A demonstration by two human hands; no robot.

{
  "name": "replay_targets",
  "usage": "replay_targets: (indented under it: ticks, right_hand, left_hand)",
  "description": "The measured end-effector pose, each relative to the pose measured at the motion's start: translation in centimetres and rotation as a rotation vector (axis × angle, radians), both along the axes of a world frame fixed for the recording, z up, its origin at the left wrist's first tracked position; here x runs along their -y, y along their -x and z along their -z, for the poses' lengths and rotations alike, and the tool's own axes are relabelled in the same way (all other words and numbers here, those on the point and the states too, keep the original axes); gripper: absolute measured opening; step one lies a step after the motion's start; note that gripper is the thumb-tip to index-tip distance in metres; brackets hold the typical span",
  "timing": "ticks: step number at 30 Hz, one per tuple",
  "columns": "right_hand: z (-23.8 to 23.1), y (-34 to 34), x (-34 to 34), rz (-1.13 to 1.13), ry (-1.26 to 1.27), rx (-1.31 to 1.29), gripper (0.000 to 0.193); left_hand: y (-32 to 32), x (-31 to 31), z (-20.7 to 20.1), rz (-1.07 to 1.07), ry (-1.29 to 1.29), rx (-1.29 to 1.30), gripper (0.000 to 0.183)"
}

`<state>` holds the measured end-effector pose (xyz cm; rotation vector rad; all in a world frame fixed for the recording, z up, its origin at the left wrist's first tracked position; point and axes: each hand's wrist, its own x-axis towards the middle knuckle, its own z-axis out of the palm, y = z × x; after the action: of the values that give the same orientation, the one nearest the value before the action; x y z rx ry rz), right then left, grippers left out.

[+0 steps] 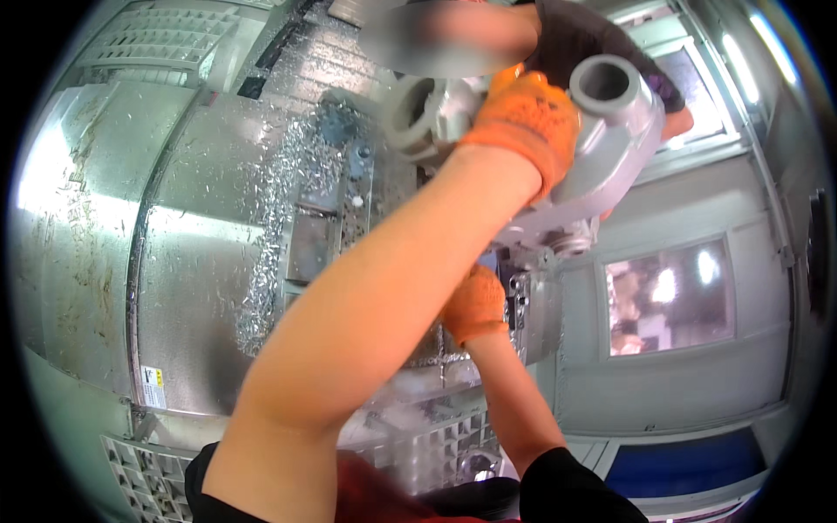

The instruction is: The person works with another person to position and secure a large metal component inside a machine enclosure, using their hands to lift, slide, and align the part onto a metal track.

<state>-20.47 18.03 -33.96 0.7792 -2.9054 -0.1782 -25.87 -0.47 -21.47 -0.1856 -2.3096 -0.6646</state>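
A large grey metal casting (621, 144) with round bores is held up at the upper right of centre. My left hand (527, 118), in an orange glove, reaches across and is closed on the casting between its two round bosses. Below it, my right hand (478, 303), also gloved in orange, is beside the metal fixture (523, 292) under the casting. Its fingers look curled, but my left forearm and the fixture partly cover them, so what they grip cannot be made out.
Shiny metal chips (277, 222) lie over the machine bed left of the fixture. Sheet-metal covers (196, 305) stand farther left. Another person's dark sleeve (593, 39) is behind the casting. To the right is a grey panel with a window (670, 296); pale grating (148, 479) lies at lower left.
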Motion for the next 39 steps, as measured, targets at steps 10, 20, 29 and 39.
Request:
replay_targets:
  ticks: [10, 20, 29, 39]
  right_hand:
    - [-3.1, 0.1, -0.2, -0.199, -0.260, 0.048, 0.046]
    - [-1.9, 0.2, -2.1, -0.155, -0.390, -0.052, 0.046]
    - [-3.2, 0.6, -0.8, -0.084, -0.370, 0.018, 0.040]
    - [-3.0, 1.3, 1.2, 0.046, -0.124, 0.142, 0.044]
  left_hand:
    - [0.6, -0.9, 0.2, 0.031, -0.136, 0.037, 0.023]
    - [0.1, -0.4, -0.3, 0.109, -0.133, 0.070, 0.024]
    - [0.4, -0.8, 0.0, 0.052, -0.142, 0.012, 0.026]
    - [-1.0, 0.9, 0.0, 0.192, -0.204, -0.140, 0.030]
